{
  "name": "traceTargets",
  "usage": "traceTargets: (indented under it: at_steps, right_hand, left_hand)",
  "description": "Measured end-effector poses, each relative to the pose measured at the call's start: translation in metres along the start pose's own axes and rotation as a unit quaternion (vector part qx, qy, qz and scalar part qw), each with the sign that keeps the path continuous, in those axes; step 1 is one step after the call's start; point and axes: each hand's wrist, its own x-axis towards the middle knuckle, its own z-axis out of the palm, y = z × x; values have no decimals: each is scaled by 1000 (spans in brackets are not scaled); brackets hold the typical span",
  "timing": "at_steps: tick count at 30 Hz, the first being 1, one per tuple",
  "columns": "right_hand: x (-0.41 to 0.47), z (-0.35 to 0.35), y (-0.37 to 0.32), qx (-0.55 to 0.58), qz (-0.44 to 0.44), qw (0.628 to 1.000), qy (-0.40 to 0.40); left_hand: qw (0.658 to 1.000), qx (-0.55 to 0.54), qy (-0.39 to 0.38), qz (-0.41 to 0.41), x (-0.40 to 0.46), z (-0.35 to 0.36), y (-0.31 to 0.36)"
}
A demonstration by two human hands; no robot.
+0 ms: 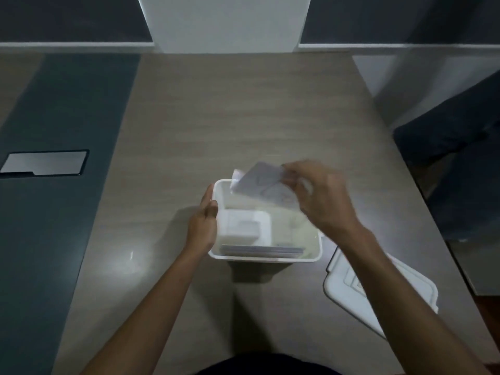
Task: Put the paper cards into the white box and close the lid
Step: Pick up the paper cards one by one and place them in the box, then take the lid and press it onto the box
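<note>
The white box [259, 257] stands open on the wooden table, near its middle. My left hand [203, 226] rests flat against the box's left wall, steadying it. My right hand [322, 197] pinches a few pale paper cards [261, 182], tilted over the box's far rim. More cards [262, 250] lie stacked against the near wall inside, beside a white block [243, 226]. The white lid [349, 282] lies flat on the table to the right of the box, partly hidden under my right forearm.
A grey panel [44, 163] is set into the dark strip at the table's left. A dark chair [454, 147] stands beyond the table's right edge. A white pillar [224, 23] rises behind the table's far edge.
</note>
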Motion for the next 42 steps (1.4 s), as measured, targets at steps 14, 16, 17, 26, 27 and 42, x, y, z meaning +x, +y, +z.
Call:
traceTargets:
  at_steps: [14, 16, 17, 26, 27, 42]
  right_hand:
    - [-63, 66, -7, 74, 156, 866, -469]
    - [-66, 62, -7, 94, 173, 869, -455]
    - [-68, 60, -7, 108, 180, 873, -439]
    - [-102, -17, 59, 55, 302, 951, 27]
    - [-114, -27, 72, 34, 336, 939, 60]
    - [-324, -99, 152, -90, 753, 651, 31]
  left_hand:
    - [1000, 16, 8, 14, -5, 2, 4]
    - [999, 32, 5, 22, -5, 2, 2]
    - [998, 49, 3, 27, -4, 2, 2]
    - [943, 258, 64, 201, -11, 22, 71]
    - [939, 255, 46, 228, -14, 37, 85]
    - [868, 399, -277, 106, -112, 267, 68]
